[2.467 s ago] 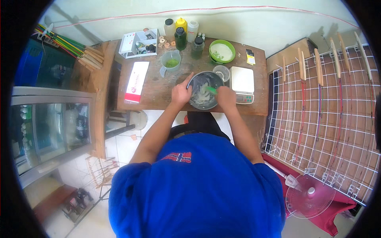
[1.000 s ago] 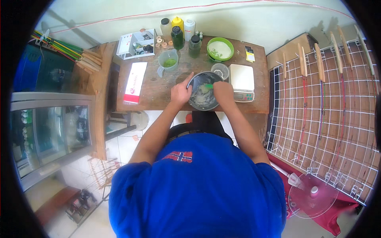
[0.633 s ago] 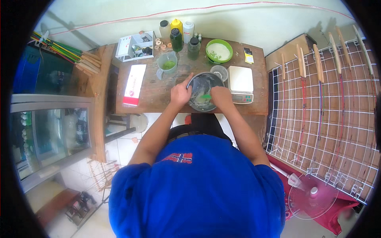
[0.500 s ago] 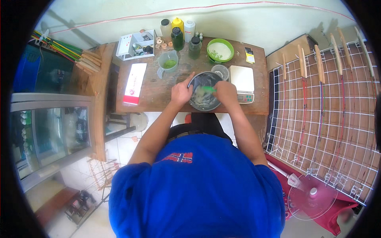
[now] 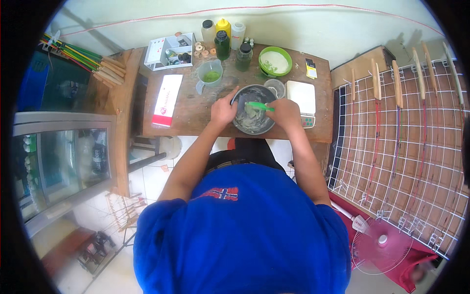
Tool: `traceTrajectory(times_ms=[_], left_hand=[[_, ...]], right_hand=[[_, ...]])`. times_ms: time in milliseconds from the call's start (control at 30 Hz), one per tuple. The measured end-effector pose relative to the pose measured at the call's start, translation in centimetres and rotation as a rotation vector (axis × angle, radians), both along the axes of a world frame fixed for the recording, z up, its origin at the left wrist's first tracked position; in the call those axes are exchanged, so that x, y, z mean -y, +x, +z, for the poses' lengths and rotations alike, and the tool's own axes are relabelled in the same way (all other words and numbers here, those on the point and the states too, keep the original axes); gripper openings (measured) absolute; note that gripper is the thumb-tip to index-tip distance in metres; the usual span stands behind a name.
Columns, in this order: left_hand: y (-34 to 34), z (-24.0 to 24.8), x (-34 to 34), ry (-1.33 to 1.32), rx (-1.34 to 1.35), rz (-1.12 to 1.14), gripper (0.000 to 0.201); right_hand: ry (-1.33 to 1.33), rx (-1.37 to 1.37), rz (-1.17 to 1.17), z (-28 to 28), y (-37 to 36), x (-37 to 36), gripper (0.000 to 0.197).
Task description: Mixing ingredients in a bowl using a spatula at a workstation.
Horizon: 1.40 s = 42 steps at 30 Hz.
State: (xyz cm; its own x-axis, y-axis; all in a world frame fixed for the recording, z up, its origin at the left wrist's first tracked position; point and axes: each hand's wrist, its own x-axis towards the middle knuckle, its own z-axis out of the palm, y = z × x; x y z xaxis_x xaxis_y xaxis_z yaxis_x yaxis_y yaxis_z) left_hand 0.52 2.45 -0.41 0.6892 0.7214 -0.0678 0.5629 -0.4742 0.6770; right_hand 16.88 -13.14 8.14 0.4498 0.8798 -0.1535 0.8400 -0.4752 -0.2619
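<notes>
A dark grey bowl (image 5: 239,122) stands near the front edge of the wooden table, its inside smeared with a pale greenish paste (image 5: 250,119). My left hand (image 5: 224,110) grips the bowl's left rim, thumb side up along the edge. In my right hand (image 5: 285,113) is the handle of a green spatula (image 5: 259,106), whose blade rests in the paste. Just behind the bowl on the right sits a small clear tub (image 5: 275,88). A white digital scale (image 5: 301,98) lies to the right of my right hand.
Behind the bowl stand a measuring jug (image 5: 210,73) with green contents, lidded jars (image 5: 244,58), a yellow squeeze bottle (image 5: 223,27) and a green bowl (image 5: 275,62) of pale powder. A white organizer (image 5: 169,51) and a red-white packet (image 5: 167,100) are leftward; a wire grid (image 5: 391,142) rises at right.
The spatula's blade has shifted within the bowl and now shows more clearly. My right hand has moved slightly right, while my left keeps its hold on the rim.
</notes>
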Motion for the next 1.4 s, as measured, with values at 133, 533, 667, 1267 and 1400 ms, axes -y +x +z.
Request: traceTrajectory(times_ms=[133, 533, 667, 1267, 1400], left_hand=[[-0.1, -0.5, -0.4, -0.065, 0.083, 0.015, 0.057], [-0.1, -0.5, -0.4, -0.059, 0.045, -0.017, 0.057], [0.2, 0.0, -0.1, -0.06, 0.066, 0.01, 0.057], [-0.4, 0.1, 0.2, 0.033, 0.06, -0.097, 0.059], [-0.6, -0.2, 0.2, 0.036, 0.111, -0.099, 0.059]], right_hand=[[-0.148, -0.042, -0.03, 0.1, 0.8, 0.0, 0.028], [-0.18, -0.009, 0.267, -3.8, 0.4, -0.4, 0.025], [-0.037, 0.099, 0.205, -5.6, 0.1, -0.5, 0.013], [-0.169, 0.028, 0.219, -4.0, 0.0, -0.8, 0.016], [-0.165, 0.124, 0.14, -5.6, -0.5, -1.0, 0.017]])
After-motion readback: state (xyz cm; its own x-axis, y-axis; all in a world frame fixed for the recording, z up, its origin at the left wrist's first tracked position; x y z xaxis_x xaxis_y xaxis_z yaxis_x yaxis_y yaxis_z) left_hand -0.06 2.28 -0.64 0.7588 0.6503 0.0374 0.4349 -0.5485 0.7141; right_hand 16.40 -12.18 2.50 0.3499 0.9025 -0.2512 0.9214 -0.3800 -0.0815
